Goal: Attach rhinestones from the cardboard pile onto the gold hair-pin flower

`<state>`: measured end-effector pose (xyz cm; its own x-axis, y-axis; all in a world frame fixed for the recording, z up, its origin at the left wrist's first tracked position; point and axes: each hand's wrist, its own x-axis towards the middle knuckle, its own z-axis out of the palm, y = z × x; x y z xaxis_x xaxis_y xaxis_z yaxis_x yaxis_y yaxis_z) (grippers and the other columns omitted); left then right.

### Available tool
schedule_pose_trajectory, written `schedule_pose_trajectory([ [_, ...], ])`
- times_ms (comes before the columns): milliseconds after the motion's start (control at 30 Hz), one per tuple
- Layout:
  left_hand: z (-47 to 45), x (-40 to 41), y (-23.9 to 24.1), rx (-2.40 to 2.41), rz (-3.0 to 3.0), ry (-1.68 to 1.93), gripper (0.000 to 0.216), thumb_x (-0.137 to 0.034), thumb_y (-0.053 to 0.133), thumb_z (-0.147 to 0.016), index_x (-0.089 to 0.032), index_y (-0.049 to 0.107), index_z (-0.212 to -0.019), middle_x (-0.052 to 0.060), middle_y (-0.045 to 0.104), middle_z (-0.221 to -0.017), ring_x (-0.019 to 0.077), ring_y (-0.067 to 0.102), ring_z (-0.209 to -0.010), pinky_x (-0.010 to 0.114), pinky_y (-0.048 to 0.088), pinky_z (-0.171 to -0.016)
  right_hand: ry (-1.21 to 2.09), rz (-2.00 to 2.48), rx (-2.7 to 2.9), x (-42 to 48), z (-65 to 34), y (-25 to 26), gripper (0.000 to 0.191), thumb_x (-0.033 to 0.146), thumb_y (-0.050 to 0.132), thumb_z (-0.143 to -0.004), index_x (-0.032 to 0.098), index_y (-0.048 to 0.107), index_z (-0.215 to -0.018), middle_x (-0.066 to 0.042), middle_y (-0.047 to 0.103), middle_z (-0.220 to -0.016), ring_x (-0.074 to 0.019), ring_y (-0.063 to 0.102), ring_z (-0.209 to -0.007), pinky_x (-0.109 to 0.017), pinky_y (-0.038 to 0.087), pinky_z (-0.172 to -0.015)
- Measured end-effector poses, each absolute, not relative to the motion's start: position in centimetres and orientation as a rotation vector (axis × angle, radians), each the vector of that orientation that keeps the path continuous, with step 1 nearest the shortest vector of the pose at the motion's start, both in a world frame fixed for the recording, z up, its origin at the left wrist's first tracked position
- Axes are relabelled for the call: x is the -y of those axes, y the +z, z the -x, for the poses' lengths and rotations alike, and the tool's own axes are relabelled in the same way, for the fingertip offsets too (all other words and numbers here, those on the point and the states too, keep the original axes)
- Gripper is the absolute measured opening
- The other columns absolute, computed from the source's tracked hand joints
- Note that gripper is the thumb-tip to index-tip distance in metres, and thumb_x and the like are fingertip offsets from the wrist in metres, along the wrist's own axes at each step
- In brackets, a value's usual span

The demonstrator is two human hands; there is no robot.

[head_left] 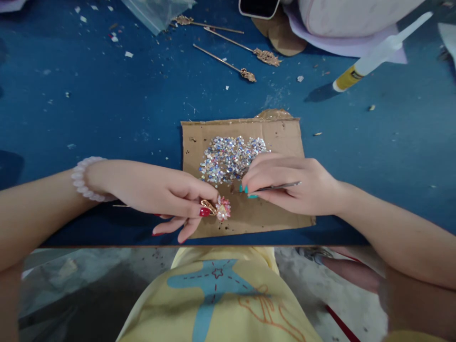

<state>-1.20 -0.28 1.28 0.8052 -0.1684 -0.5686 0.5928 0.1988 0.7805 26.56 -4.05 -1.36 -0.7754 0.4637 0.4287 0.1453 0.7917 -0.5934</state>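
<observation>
My left hand [156,190] pinches a gold hairpin [208,207] between thumb and fingers, its pink flower head [223,209] pointing right over the cardboard. Part of a thin shaft shows left of the hand, beneath the wrist. In my right hand [295,183] is a slim metal tool that looks like tweezers [280,186], held near its tip by the fingertips. That tip is close to a pile of small shiny rhinestones [228,159], lying on a piece of brown cardboard [281,219]. Whether the tip grips a stone is too small to tell.
Several gold hairpins [248,75] lie beyond the cardboard on the blue table [117,109]. Behind them are a clear plastic bag [156,12] and a phone [259,6]. A white glue bottle with a yellow label [349,78] is at the right. The table's front edge is near my body.
</observation>
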Motion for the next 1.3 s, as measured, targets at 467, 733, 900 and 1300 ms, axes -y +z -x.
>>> schedule_pose_trajectory([
  [467, 1.3, 0.4, 1.2, -0.403, -1.287, -0.554, 0.014, -0.029, 0.041, -0.113, -0.026, 0.046, -0.1, 0.001, 0.079, -0.091, 0.0111, 0.062, -0.053, 0.024, 0.038, -0.047, 0.909, 0.494, 2.242, 5.2, -26.2, -0.1, 0.019, 0.0, 0.061, -0.1, 0.018, 0.065, -0.103, -0.003, 0.077, -0.097, -0.0114, 0.071, -0.092, -0.032, 0.062, -0.092],
  [733, 1.3, 0.5, 1.0, -0.393, -1.323, -0.54, 0.014, -0.027, 0.037, -0.114, -0.026, 0.048, -0.105, 0.0, 0.08, -0.092, 0.013, 0.067, -0.053, 0.026, 0.045, -0.05, 0.923, 0.505, 2.231, 5.8, -25.6, 0.1, 0.018, 0.001, 0.062, -0.1, 0.019, 0.065, -0.103, -0.003, 0.078, -0.099, -0.013, 0.073, -0.095, -0.031, 0.061, -0.094],
  [900, 1.2, 0.6, 1.2, -0.401, -1.32, -0.542, 0.013, -0.026, 0.038, -0.113, -0.026, 0.048, -0.106, -0.001, 0.081, -0.092, 0.0116, 0.067, -0.052, 0.025, 0.044, -0.049, 0.917, 0.482, 2.231, 6.0, -25.5, 0.0, 0.017, 0.0, 0.064, -0.099, 0.016, 0.065, -0.103, -0.006, 0.078, -0.1, -0.014, 0.073, -0.096, -0.032, 0.062, -0.093],
  [1300, 1.1, 0.7, 1.2, -0.4, -1.316, -0.533, 0.011, -0.026, 0.038, -0.113, -0.025, 0.048, -0.108, 0.0, 0.081, -0.093, 0.0119, 0.068, -0.051, 0.025, 0.042, -0.047, 0.876, 0.498, 2.251, 6.0, -25.3, -0.2, 0.017, 0.0, 0.062, -0.1, 0.016, 0.065, -0.103, -0.007, 0.079, -0.1, -0.0139, 0.073, -0.095, -0.034, 0.063, -0.092],
])
